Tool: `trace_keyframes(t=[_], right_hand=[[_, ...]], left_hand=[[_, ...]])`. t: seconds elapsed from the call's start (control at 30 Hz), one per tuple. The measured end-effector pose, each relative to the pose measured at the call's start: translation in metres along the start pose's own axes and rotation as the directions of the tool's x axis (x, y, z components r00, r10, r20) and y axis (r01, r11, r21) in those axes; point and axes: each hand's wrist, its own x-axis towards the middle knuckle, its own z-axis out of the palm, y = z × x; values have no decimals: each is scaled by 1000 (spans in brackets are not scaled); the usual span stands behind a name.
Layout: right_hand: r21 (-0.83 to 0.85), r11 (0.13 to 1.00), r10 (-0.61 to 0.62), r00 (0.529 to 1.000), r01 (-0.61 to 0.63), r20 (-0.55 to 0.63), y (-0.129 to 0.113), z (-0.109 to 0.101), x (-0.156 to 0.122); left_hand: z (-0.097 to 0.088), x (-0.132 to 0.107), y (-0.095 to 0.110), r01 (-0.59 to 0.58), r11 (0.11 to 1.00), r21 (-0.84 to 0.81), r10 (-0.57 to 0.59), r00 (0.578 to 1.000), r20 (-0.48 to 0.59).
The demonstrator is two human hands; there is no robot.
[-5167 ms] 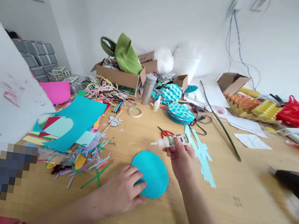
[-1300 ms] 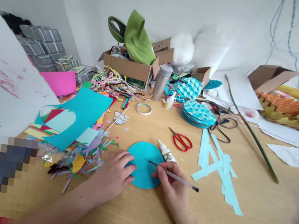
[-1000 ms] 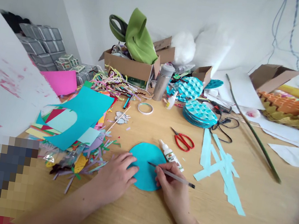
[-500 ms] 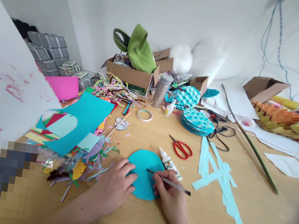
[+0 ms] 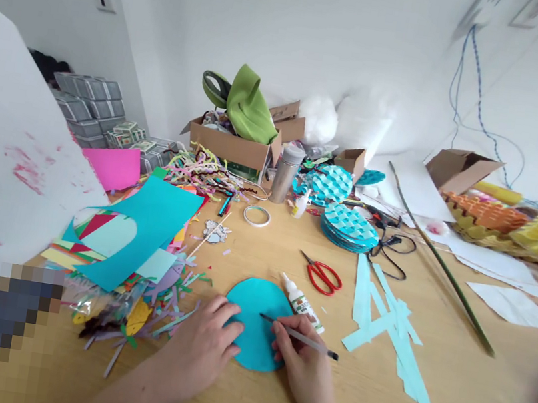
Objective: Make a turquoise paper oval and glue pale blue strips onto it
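Observation:
A round piece of blue paper (image 5: 254,344) lies flat on the table in front of me. The fingers of my left hand (image 5: 208,340) rest on its left edge, spread and holding nothing. My right hand (image 5: 308,365) is closed around a slim pen (image 5: 302,336) with a grey barrel and dark ends. Its tip points left over the middle of the paper; whether it touches the surface I cannot tell. Just beyond my right hand lies a white glue bottle (image 5: 302,303) on its side. Red-handled scissors (image 5: 322,277) are a little farther off.
Pale blue paper strips (image 5: 389,324) lie to the right, below a stack of woven blue discs (image 5: 349,230). A long green stick (image 5: 441,264) slants behind them. Cut coloured paper (image 5: 161,212) and scraps cover the left side. A tape roll (image 5: 257,216) and steel bottle (image 5: 287,174) stand farther back.
The whole scene sits slightly lower in view, as the camera has tilted. Both hands keep nearly the same places on the paper, and the pen has barely shifted.

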Motion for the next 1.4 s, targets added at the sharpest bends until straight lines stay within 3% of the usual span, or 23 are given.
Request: trace_keyframes(t=[0.9, 1.1, 1.2, 1.3, 1.4], right_hand=[[-13, 1000, -10, 1000, 10, 5, 3, -1, 0], [7, 1000, -20, 1000, 20, 10, -1, 0, -1], [66, 992, -100, 989, 108, -112, -3, -1, -7], [54, 965, -234, 935, 257, -267, -3, -6, -13], [-96, 942, -336, 913, 323, -229, -1, -11, -16]], left_hand=[[-3, 1, 2, -7, 1000, 22, 7, 1000, -9], [-5, 2, 3, 24, 1000, 9, -25, 999, 37], [-5, 1, 3, 16, 1000, -6, -16, 999, 28], [-7, 2, 0, 24, 999, -44, -25, 999, -32], [-10, 4, -4, 57, 997, -53, -63, 991, -122]])
